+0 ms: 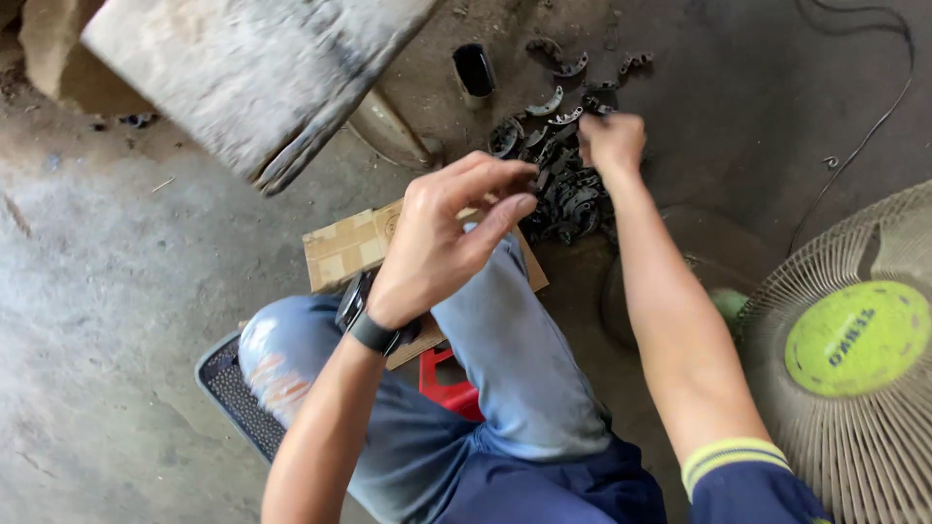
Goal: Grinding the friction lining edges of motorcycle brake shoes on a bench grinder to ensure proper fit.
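A heap of dark curved metal parts (568,189) lies on the concrete floor (126,291), and everything else is placed from it. The right hand (612,141) is stretched onto the far edge of the heap, its fingers curled down among the pieces; whether one is gripped cannot be told. The left hand (442,238) is held up just short of the heap, thumb and fingers (505,209) pinched nearly together (nothing can be made out between them). A few parts (573,63) are scattered beyond the heap, beside a short dark tube (474,73). Most pieces seem unsorted, so the work appears far from finished. A fan (854,359) stands to the right.
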